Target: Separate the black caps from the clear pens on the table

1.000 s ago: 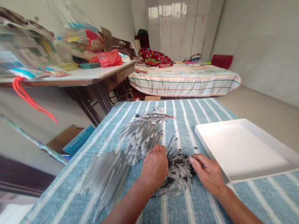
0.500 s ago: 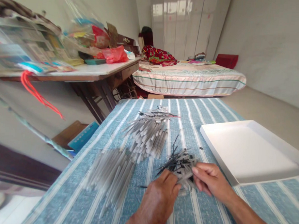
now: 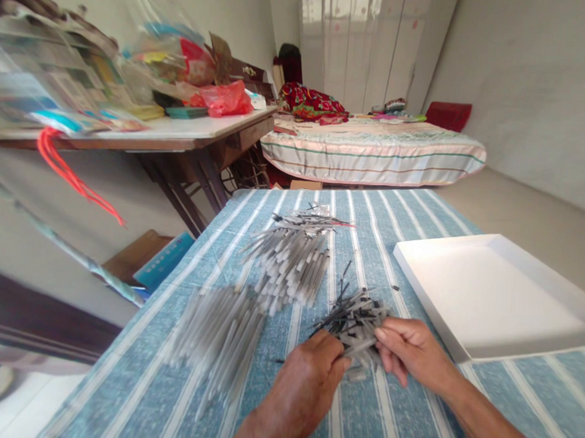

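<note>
My left hand [image 3: 312, 374] is closed at the near left edge of a loose pile of short black sticks and translucent grey tubes [image 3: 358, 314]. Its fingertips are hidden, so what it grips does not show. On the pile's right side, my right hand [image 3: 411, 351] pinches the end of a thin grey tube [image 3: 362, 348] between thumb and fingers. The tube slants across toward my left hand. Left of the pile lies a fanned bundle of long grey tubes [image 3: 218, 340], somewhat blurred. Farther back rests another stack of similar tubes [image 3: 292, 262], with thin dark sticks on its far end.
A shallow white box lid [image 3: 497, 300] stands at the right on the striped blue cloth [image 3: 429, 409]. To the left, a side table [image 3: 198, 139] holds bags and a clear bin, with red cords [image 3: 75, 177] hanging down. A bed [image 3: 377, 151] is behind.
My left hand has shifted slightly left and down, while my right hand stays nearly in place. The view has tilted a little; the tube bundles look unchanged.
</note>
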`<state>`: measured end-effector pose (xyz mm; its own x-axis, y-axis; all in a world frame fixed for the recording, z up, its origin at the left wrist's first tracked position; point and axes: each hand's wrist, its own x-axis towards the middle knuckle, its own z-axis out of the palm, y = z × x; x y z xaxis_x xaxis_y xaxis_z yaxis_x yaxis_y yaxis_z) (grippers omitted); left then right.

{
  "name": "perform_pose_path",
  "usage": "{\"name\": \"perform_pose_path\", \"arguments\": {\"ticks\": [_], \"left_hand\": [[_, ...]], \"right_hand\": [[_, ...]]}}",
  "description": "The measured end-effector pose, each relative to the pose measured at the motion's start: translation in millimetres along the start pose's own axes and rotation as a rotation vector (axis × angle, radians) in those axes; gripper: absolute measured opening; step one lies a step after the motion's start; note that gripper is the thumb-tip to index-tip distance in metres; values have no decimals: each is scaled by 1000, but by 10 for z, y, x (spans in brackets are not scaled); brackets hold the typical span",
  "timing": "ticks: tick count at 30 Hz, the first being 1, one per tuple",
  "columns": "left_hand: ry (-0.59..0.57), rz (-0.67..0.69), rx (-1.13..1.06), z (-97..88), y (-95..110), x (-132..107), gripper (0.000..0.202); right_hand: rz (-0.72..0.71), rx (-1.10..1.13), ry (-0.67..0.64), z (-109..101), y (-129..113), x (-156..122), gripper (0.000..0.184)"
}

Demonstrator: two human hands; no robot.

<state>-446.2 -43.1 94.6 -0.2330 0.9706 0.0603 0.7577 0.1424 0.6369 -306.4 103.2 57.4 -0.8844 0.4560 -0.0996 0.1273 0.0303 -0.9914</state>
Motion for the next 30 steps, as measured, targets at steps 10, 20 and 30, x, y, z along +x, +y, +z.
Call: {"name": "perform_pose_path", "arguments": {"ticks": [10,20,30], "left_hand": [[-40,-8,60,16,-20,-1,17],[-32,-23,32,33,-46,15,16],[-39,-47,20,35,-44,24,15]], "right_hand": [[-6,29,-24,-18,42,19,35],[52,92,-51,-7,72,21,30],[94,144,-92,-5,47,21,29]]}}
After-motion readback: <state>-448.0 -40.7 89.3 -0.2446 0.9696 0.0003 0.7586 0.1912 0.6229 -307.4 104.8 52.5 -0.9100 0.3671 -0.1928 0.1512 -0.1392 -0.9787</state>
